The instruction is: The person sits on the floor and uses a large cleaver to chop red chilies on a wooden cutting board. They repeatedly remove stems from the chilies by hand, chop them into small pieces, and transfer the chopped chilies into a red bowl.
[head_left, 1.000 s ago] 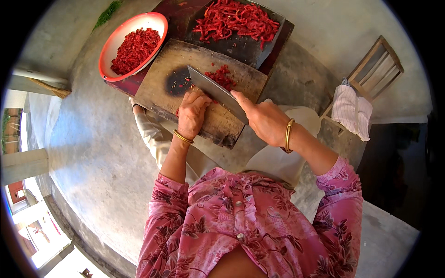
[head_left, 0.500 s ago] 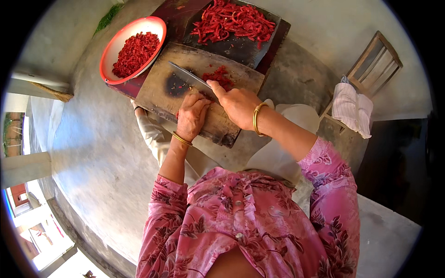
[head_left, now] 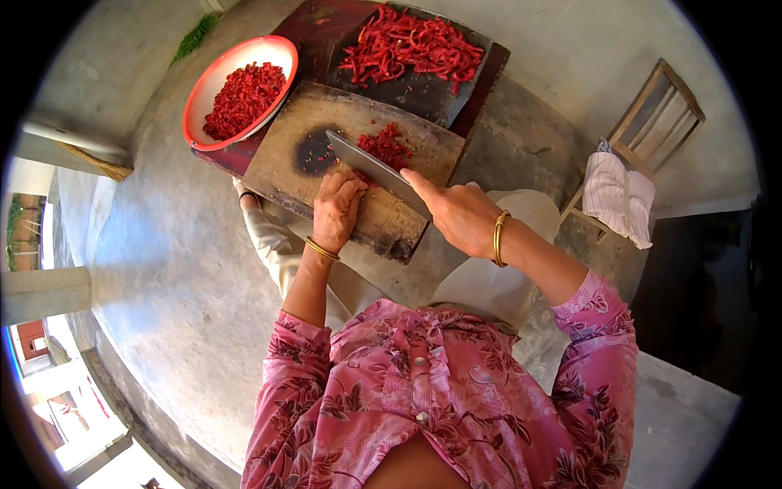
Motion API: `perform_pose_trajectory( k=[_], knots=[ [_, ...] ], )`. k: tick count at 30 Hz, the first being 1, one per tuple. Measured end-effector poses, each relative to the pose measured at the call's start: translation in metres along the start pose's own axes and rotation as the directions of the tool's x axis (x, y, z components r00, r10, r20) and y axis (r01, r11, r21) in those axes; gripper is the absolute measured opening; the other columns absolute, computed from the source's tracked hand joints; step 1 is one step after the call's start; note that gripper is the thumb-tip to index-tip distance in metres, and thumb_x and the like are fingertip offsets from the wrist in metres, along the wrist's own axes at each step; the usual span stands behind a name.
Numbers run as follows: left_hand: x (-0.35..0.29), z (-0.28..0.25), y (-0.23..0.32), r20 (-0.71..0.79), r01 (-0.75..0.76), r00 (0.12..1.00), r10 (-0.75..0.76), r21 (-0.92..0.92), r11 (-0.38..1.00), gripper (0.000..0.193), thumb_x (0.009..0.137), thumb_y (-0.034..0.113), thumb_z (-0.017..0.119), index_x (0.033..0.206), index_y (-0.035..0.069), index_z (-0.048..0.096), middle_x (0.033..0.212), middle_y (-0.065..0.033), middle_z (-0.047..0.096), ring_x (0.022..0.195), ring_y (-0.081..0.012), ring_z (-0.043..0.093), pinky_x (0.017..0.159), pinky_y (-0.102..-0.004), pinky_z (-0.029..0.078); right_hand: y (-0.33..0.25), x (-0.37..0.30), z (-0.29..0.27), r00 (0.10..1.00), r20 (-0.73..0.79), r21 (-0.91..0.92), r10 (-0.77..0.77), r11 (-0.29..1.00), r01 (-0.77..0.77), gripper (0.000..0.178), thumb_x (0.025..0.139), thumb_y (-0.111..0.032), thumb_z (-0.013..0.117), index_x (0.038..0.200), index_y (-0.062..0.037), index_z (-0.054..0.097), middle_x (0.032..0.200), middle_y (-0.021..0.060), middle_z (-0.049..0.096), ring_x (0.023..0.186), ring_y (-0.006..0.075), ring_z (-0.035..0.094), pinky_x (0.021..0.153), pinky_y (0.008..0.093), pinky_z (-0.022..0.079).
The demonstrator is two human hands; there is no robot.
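My right hand grips the handle of a kitchen knife, index finger along the top of its broad grey blade. The blade slants across a worn wooden chopping board. My left hand is closed on the board's near part, fingers curled, close to the blade. Some red chili shows at its fingertips; the rest is hidden under the hand. Just beyond the blade lies a small heap of chopped red chilies. Seeds and small bits are scattered around a dark stain on the board.
A white bowl with a red rim holds chopped chilies at the far left. Behind the board, a dark tray carries a pile of long red chilies. Both rest on a dark red table. A wooden chair with a cloth stands right.
My right hand and the knife have moved to the right, and more of the blade's flat side now shows. My left hand stays nearly in place on the board.
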State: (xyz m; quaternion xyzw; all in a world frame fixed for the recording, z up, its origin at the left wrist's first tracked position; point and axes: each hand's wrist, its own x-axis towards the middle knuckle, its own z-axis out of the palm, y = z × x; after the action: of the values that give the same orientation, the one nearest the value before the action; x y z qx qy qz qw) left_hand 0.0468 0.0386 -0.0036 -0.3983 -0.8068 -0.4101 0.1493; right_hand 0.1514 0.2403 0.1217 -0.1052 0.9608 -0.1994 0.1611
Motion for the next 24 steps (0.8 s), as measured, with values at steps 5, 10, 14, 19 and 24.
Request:
perform_pose_trajectory(
  k=[5,10,14,19,24],
  knots=[
    [0.001,-0.001,0.0,0.043,0.067,0.997,-0.065,-0.039,0.997,0.014,0.072,-0.003,0.064,0.085,0.003,0.063,0.091,-0.0095,0.06,0.087,-0.0284,0.057,0.076,-0.0354,0.047,0.005,0.005,0.0,0.999,-0.007,0.037,-0.049,0.998,0.049,0.068,0.075,0.005,0.052,0.136,0.0054,0.023,0.074,0.023,0.062,0.069,0.0396,0.061,0.061,0.0465,0.049],
    [0.003,-0.001,0.001,0.032,0.057,0.998,-0.055,-0.056,0.997,0.014,0.07,-0.004,0.063,0.082,0.003,0.062,0.087,-0.0081,0.059,0.081,-0.0283,0.056,0.071,-0.0357,0.047,-0.007,0.034,0.005,0.999,-0.035,-0.027,-0.028,0.999,0.027,0.07,0.076,0.003,0.052,0.138,0.0064,0.021,0.069,0.0211,0.061,0.062,0.0384,0.06,0.058,0.0463,0.047],
    [0.002,-0.001,0.004,0.037,0.023,0.999,-0.02,-0.069,0.997,0.013,0.07,-0.004,0.062,0.082,0.004,0.062,0.087,-0.008,0.059,0.081,-0.0283,0.056,0.071,-0.0358,0.047,-0.024,0.044,0.007,0.999,-0.043,-0.096,-0.012,0.995,0.007,0.073,0.072,0.005,0.053,0.138,0.0058,0.021,0.071,0.0224,0.062,0.066,0.0381,0.062,0.06,0.0451,0.049],
    [-0.001,-0.002,0.007,0.018,-0.018,1.0,0.019,-0.052,0.998,0.014,0.071,-0.004,0.062,0.082,0.004,0.062,0.089,-0.0086,0.058,0.082,-0.0281,0.056,0.071,-0.0356,0.047,0.016,0.045,0.028,0.973,-0.225,0.063,-0.057,0.995,0.073,0.071,0.077,0.004,0.053,0.141,-0.0014,0.021,0.065,0.0175,0.059,0.06,0.0352,0.058,0.057,0.0433,0.047],
    [-0.003,-0.002,0.004,0.022,-0.005,1.0,0.006,-0.042,0.999,0.013,0.071,-0.003,0.063,0.082,0.003,0.062,0.088,-0.0087,0.058,0.082,-0.0282,0.056,0.071,-0.0357,0.047,0.01,0.022,0.017,0.976,-0.193,0.019,-0.096,0.995,0.101,0.067,0.078,0.001,0.051,0.138,0.001,0.022,0.069,0.0211,0.06,0.065,0.0369,0.06,0.059,0.0457,0.048]
  ],
)
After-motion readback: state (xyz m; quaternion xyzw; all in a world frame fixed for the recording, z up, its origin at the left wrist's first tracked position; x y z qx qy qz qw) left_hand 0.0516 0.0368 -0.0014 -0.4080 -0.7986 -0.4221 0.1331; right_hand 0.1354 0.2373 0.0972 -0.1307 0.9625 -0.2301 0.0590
